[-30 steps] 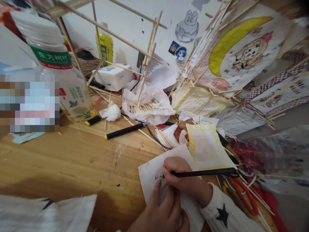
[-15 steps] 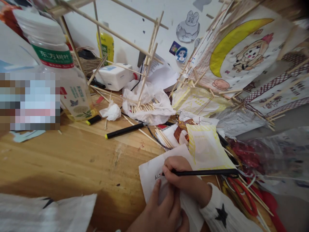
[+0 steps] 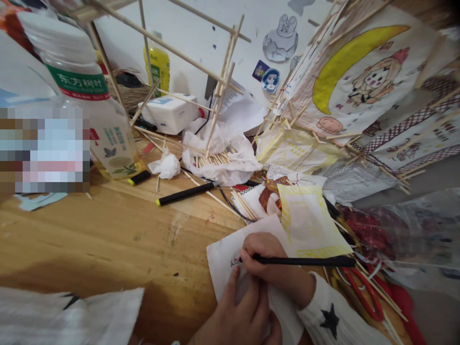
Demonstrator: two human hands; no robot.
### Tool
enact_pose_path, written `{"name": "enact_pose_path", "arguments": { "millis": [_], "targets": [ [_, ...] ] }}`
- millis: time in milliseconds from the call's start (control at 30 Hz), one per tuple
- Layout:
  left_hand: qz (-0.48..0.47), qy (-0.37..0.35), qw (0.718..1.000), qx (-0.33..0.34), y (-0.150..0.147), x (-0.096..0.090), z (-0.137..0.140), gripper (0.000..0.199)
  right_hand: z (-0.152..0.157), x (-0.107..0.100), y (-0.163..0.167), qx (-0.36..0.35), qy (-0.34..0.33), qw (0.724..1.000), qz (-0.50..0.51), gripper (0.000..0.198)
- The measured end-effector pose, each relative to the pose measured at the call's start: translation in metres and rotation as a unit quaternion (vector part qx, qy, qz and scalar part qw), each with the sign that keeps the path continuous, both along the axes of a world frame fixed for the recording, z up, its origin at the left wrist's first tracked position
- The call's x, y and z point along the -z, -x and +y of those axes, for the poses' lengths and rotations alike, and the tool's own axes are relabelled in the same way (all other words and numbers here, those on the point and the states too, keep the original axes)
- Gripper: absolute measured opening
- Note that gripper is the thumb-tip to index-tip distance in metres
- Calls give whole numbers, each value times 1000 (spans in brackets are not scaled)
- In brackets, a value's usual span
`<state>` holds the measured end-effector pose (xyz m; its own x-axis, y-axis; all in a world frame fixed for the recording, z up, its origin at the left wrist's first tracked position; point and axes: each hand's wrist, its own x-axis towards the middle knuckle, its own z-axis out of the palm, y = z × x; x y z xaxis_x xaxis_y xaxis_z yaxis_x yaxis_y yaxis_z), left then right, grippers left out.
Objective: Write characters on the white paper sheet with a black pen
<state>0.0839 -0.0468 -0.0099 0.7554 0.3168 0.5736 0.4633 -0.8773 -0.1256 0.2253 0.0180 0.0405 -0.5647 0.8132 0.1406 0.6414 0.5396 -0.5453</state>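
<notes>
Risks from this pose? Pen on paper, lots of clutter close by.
1. The left hand pins only the near part of the white paper sheet; its far corner lies free and could shift under the long black pen in the right hand.
2. The pen's tail reaches over the red-handled scissors and thin bamboo sticks, so it may snag.

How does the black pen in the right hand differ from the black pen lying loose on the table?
The pen in the right hand is all black, gripped by the fingers, its tip on the white paper, lying nearly level across the view. The loose pen has a yellow end, lies untouched on the bare wooden table, and slants up to the right. Both are slim, dark and alike in length.
</notes>
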Motion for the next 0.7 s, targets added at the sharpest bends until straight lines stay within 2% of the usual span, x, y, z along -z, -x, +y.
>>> {"name": "enact_pose_path", "arguments": {
  "millis": [200, 700],
  "targets": [
    [6, 2, 1000, 2, 0, 1, -1, 19, 0, -1, 1, 8, 9, 1000, 5, 31],
    [9, -1, 1000, 9, 1, -1, 0, 16, 0, 2, 0, 18, 33, 999, 7, 30]
  ]
}}
